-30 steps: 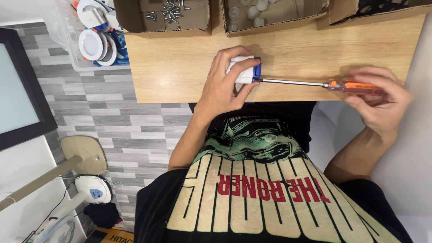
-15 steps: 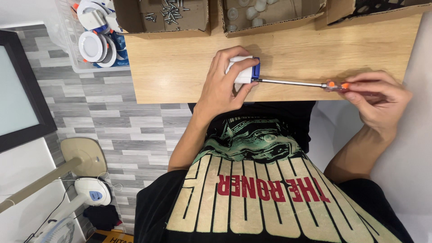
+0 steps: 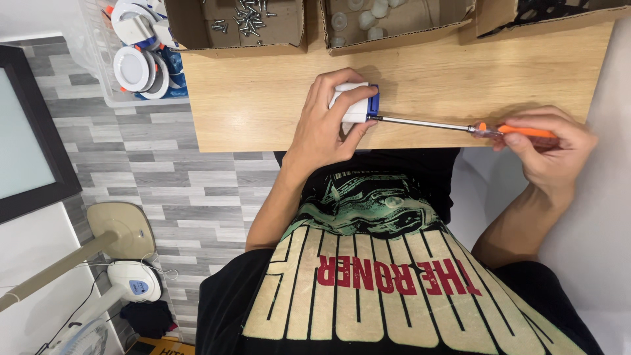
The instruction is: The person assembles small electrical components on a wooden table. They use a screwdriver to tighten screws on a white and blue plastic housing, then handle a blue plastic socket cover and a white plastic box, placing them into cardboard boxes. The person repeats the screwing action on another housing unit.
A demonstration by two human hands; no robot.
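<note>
The left hand (image 3: 325, 128) covered most of the white and blue part (image 3: 358, 104), so its shape could not be told. The right hand (image 3: 549, 148) hid much of the screwdriver (image 3: 460, 126) handle. The top edge cut off three cardboard boxes (image 3: 236, 26); the screws (image 3: 253, 16) were too small to tell apart.

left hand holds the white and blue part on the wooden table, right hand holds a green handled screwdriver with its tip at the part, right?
Not quite: the head view shows the screwdriver has an orange handle, not green. The rest stands: the left hand holds the white and blue part on the wooden table, and the right hand holds the screwdriver with its tip at the part.
</note>
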